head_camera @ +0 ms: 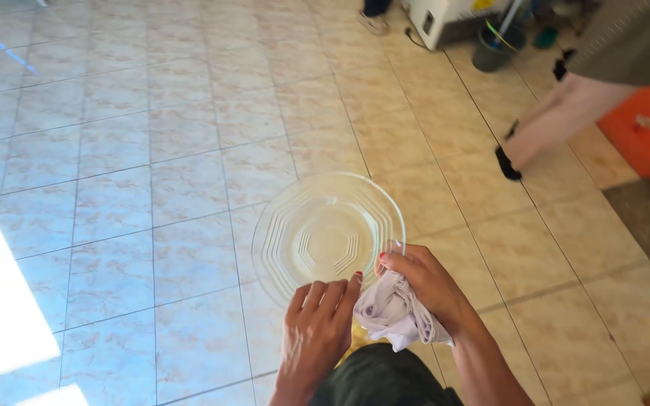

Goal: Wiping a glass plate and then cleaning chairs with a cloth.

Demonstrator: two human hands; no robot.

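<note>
Left hand (316, 325) grips the near rim of a clear glass plate (317, 218), thumb on the upper face, fingers curled closed along the edge. The plate is held in the air over the tiled floor (152, 150), tilted slightly toward the camera; concentric ridges and an octagonal centre are visible through it. Right hand (426, 282) is closed on a bunched white cloth (394, 312), pressing it against the plate's near right rim, thumb tip on the glass; the cloth hangs below the hand. Both hands sit just beside each other at the plate's near edge. At upper right, well apart, another person's leg (558, 120) crosses the floor beside an orange box (645, 124). A dark bucket (494, 49) stands at the top near a white appliance (445, 19).
</note>
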